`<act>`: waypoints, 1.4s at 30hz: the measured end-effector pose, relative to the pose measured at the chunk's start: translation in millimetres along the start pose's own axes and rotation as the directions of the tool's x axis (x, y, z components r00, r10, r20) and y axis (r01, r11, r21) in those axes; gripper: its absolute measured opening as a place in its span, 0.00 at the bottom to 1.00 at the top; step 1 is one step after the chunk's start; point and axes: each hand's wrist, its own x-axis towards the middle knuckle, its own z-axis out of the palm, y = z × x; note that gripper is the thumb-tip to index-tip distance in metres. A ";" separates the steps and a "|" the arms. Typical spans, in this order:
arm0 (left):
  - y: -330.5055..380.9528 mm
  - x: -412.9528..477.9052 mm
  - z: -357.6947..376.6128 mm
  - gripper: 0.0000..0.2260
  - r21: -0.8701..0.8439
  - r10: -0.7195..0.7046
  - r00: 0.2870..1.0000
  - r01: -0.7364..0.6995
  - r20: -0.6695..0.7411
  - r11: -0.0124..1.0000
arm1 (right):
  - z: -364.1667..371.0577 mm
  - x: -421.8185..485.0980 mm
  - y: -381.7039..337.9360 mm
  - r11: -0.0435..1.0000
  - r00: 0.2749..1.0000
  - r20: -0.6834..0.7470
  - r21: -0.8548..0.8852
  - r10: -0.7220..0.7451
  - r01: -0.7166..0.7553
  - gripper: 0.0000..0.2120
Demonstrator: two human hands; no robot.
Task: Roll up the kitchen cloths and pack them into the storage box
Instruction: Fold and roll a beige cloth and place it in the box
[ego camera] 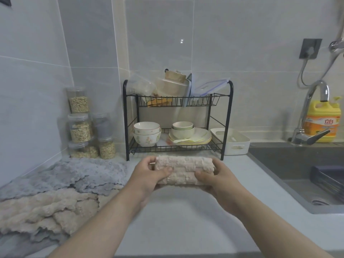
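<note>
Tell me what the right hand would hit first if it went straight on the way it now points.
Probably the dish rack: the right hand, gripping the rolled cloth, points forward and leftward at the rack's lower shelf, near the stacked plates. Depth is unclear, though.

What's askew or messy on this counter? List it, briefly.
The blue-clipped lid on the top shelf of the black rack sits tilted. The unrolled cloths sprawl in a rumpled heap at the left. Nothing looks spilled or broken.
</note>
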 end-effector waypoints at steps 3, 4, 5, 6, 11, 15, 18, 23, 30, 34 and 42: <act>6.0 17.4 3.2 0.15 -0.028 0.113 0.990 -0.116 -0.088 0.993 | 3.0 30.3 -5.7 0.996 0.997 -0.035 0.061 -0.063 0.065 0.16; 5.4 25.5 3.3 0.15 -0.031 0.136 0.984 -0.141 -0.114 0.990 | 2.0 41.5 -5.9 0.994 0.996 -0.042 0.074 -0.081 0.084 0.15; 4.5 34.1 2.9 0.15 -0.038 0.147 0.979 -0.154 -0.141 0.987 | 1.3 53.0 -6.5 0.992 0.994 -0.043 0.072 -0.098 0.101 0.14; 3.5 44.1 1.8 0.15 -0.046 0.151 0.974 -0.161 -0.170 0.986 | 0.9 64.7 -6.8 0.992 0.993 -0.047 0.061 -0.112 0.114 0.13; 16.1 86.3 7.2 0.18 -0.262 0.021 0.967 -0.090 -0.253 0.961 | 5.5 106.3 -15.3 0.995 0.994 -0.076 0.039 -0.084 0.087 0.14; 53.1 105.2 19.2 0.07 -0.447 -0.227 0.973 0.192 -0.028 0.874 | 14.3 128.0 -52.2 0.998 0.988 -0.151 0.069 -0.001 0.011 0.14; 102.9 108.9 25.7 0.15 -0.433 -0.316 0.947 0.306 0.049 0.848 | 18.7 134.9 -105.7 0.996 0.984 -0.168 0.082 0.058 -0.045 0.16; 186.7 112.0 46.6 0.17 -0.466 -0.342 0.939 0.318 0.034 0.826 | 27.2 124.9 -193.6 0.992 0.977 -0.175 0.059 0.124 -0.115 0.15; 244.1 93.5 102.4 0.14 -0.523 -0.251 0.941 0.335 0.226 0.784 | 21.6 77.3 -269.4 0.999 0.925 -0.378 0.022 0.037 -0.031 0.15; 247.4 86.9 144.5 0.21 -0.402 -0.184 0.934 0.303 0.308 0.864 | -14.4 22.9 -297.1 0.993 0.900 -0.435 -0.110 -0.008 -0.044 0.16; 246.0 46.0 285.1 0.21 -0.179 -0.173 0.679 0.415 0.714 0.892 | -103.0 -85.5 -348.8 0.928 0.830 -0.546 -0.356 -0.112 -0.109 0.24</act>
